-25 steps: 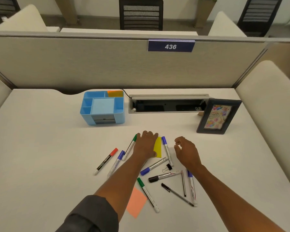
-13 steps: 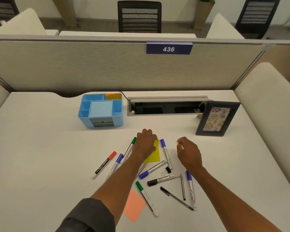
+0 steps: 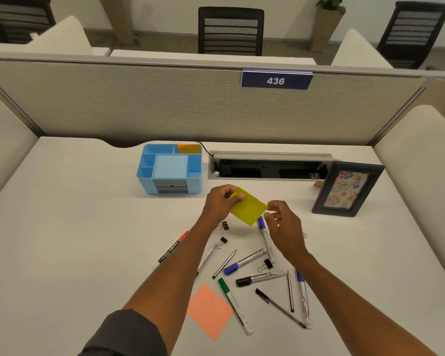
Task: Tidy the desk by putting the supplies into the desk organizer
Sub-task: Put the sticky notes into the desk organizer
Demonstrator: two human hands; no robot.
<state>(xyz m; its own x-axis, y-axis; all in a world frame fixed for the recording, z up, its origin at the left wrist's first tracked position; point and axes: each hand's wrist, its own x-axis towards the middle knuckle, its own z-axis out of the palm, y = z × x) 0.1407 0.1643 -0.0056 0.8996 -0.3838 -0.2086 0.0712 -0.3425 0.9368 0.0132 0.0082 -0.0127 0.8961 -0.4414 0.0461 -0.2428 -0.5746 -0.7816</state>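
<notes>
The left hand (image 3: 220, 201) pinches the yellow sticky pad (image 3: 249, 206) above the counter (image 3: 62, 240), just near of the blue organizer (image 3: 170, 186). The right hand (image 3: 280, 222) pinches its right corner. Markers, pens, clips and the pink pad (image 3: 208, 310) remain; only orange notes (image 3: 189, 148) are stowed.

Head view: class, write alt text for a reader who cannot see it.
Two hands, left and right, hold a yellow note above a white desk. A blue organizer stands behind; markers, pencils, binder clips and an orange note lie scattered in front.
</notes>
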